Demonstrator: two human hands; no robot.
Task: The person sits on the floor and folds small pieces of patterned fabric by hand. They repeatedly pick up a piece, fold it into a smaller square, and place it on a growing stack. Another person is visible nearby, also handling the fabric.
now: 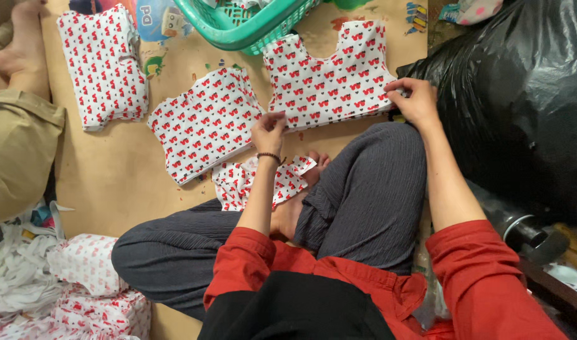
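Head view is showing, from the left, a folded heart-print piece (103, 66) lying beside a second one (206, 123); the left hand (269, 132) is pinching the bottom hem of the flat heart-print top (329, 75), and the right hand (415, 101) is gripping its right edge, beside a black plastic bag (521, 94).

Basket (238, 28): cut off by top edge. Scrap (238, 182) below left hand (268, 131): partly hidden by forearm. Black bag (521, 94) right of basket: cropped at right edge.

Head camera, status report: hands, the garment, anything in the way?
Left hand and right hand both pinch hem of heart-print top, flat on mat. Green basket touches its neckline; folded piece alongside.
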